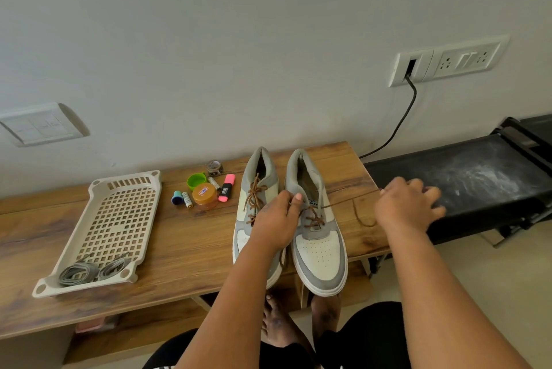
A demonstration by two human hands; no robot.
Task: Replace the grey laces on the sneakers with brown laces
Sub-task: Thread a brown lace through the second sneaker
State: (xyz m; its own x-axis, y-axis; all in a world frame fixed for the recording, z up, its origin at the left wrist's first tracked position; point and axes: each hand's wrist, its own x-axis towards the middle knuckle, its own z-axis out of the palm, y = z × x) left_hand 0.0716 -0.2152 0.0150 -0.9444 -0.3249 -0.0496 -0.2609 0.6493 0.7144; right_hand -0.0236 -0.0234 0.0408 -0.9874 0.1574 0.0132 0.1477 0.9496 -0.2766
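Beside the sneakers on the wooden worktop: pink highlighter, amber jar, green cap, tape roll, two batteries

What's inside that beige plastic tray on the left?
Two coiled bundles of grey laces lie at the near end of the beige tray. The rest of its perforated floor shows only the wooden table through the holes. Whether anything lies under the coils cannot be seen.

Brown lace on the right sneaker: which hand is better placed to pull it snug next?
Right. The right hand already pinches the brown lace, drawn taut sideways from the right sneaker. The left hand rests on that sneaker's tongue, so it probably suits steadying better.
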